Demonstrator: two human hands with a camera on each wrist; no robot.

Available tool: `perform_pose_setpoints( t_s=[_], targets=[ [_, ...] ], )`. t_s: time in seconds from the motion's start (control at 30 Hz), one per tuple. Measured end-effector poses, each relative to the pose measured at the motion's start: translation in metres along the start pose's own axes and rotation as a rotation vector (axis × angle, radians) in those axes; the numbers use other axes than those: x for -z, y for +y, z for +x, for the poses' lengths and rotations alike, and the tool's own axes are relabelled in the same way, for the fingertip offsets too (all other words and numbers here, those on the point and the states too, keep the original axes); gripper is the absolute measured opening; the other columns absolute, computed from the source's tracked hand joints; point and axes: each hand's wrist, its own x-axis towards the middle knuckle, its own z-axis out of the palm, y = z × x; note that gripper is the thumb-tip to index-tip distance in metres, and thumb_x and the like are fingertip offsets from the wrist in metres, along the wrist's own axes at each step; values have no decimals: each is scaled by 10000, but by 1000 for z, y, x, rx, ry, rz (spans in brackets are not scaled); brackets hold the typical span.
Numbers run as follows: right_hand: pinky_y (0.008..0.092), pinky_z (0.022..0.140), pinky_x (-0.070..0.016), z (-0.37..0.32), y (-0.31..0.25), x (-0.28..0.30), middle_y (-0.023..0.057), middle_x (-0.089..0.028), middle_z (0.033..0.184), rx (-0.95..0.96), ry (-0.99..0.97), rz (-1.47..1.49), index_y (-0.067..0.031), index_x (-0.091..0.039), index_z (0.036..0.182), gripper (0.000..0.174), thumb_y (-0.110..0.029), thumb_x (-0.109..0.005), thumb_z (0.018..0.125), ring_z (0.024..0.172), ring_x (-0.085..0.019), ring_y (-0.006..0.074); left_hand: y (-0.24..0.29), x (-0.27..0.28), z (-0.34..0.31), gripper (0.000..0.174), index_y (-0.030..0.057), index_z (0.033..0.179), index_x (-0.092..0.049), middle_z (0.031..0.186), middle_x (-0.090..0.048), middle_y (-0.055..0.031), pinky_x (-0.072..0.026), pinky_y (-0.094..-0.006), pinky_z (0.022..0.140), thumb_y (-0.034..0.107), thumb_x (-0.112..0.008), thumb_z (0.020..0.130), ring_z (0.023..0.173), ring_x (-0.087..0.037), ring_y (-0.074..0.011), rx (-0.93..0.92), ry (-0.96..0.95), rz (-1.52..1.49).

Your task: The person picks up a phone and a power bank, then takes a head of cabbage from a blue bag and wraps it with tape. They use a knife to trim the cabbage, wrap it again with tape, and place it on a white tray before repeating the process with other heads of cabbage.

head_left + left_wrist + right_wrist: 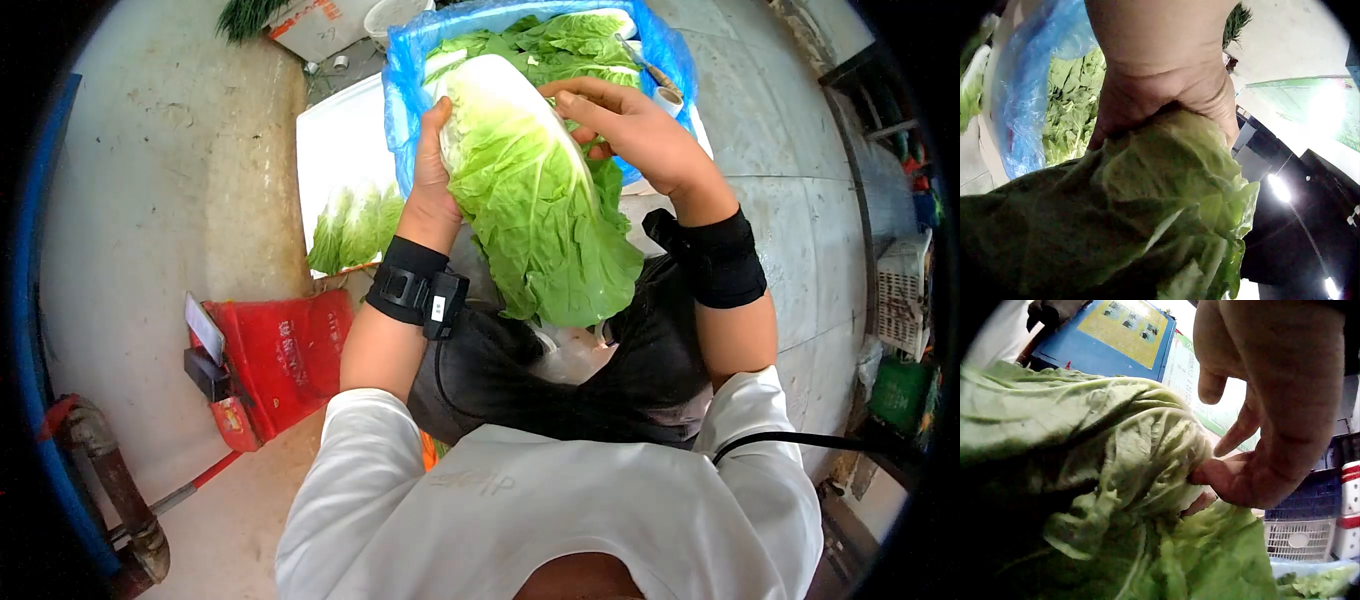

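Observation:
A large napa cabbage (530, 190) is held up over the person's lap, its white base away from the body and its green leaf tips toward it. My left hand (434, 165) grips its left side, thumb up along the base; in the left wrist view the fingers pass behind the head. At the right side near the base, my right hand (635, 130) has its curled fingers at a loose outer leaf (1222, 550). That leaf hangs away from the head. In the right wrist view two fingertips are tucked in at its base, and the thumb stands apart.
Beyond the cabbage stands a box lined with blue plastic (405, 110), holding more cabbages and a knife (655, 72). Left of it, a white container (335, 140) has several cabbages at its near end. A red bag (290, 350) sits at the left; a white crate (903, 295) is far right.

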Motion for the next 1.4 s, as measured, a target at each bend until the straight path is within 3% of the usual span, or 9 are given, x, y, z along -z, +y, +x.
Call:
perform_pose_setpoints(
  t_s=[0.1,0.23,0.33,0.73,0.97,1.13,1.23,1.3,1.4],
  targets=[
    [232,725,-458,2,4,5,-7,-631,1045,73,-55,-106,-100,-647,1311,500,-474,-625,981,872,-548,72,-1,2,1,661,-3,1406,-498,1339,-613,-200,-538,-459,1007,471,-567,951,1182,-639,-317,-43,6,37],
    [254,724,-501,-3,10,1,27,-620,1102,137,-10,-129,-63,-625,1321,559,-368,-785,881,876,-602,97,-4,4,2,639,-6,1411,-489,1337,-614,-200,-537,-452,1009,445,-552,963,1174,-644,-317,-59,-5,75],
    [263,707,-524,-5,4,6,44,-607,1141,62,-59,-82,-44,-605,1337,604,-307,-828,841,852,-616,105,0,8,1,620,-9,1409,-488,1337,-612,-208,-536,-445,1014,428,-543,972,1179,-643,-316,-26,-49,97],
    [268,778,-515,-9,-3,14,46,-598,1125,24,-108,-233,-2,-592,1345,548,-115,-709,822,901,-609,117,22,9,-9,603,-46,1407,-485,1294,-649,-184,-551,-406,1003,279,-662,930,1158,-669,-280,-4,-107,247],
    [256,756,-468,-16,-5,20,25,-576,1022,94,-189,-110,-31,-577,1386,611,-105,-695,791,870,-568,121,28,-7,-27,851,45,1539,-337,1424,-526,-166,-489,-392,1060,265,-769,839,1277,-565,-264,-78,-136,539],
    [272,803,-482,-14,1,29,49,-636,1057,114,-302,-291,-83,-529,1458,681,-153,-757,820,900,-577,118,37,-4,-30,920,54,1558,-314,1424,-524,-157,-460,-372,1076,230,-808,802,1292,-543,-257,-88,-150,608],
    [306,879,-499,-17,6,47,71,-665,1099,219,-336,-392,-72,-569,1413,685,-82,-728,748,966,-599,151,45,-3,-37,976,79,1554,-351,1378,-562,-134,-446,-352,1076,183,-850,721,1259,-556,-243,-137,-227,853],
    [338,953,-501,-25,6,50,99,-679,1150,264,-323,-443,-56,-593,1374,695,-51,-707,688,1043,-630,203,52,-8,-45,1041,97,1551,-382,1387,-561,-116,-384,-347,1131,177,-846,622,1275,-538,-223,-170,-346,1356],
    [371,992,-486,-26,18,57,115,-666,1203,401,-345,-754,-66,-606,1346,703,-12,-670,648,1099,-626,268,48,-6,-41,1019,101,1531,-413,1357,-575,-106,-387,-334,1119,142,-821,599,1256,-542,-214,-139,-359,1547]
  ],
)
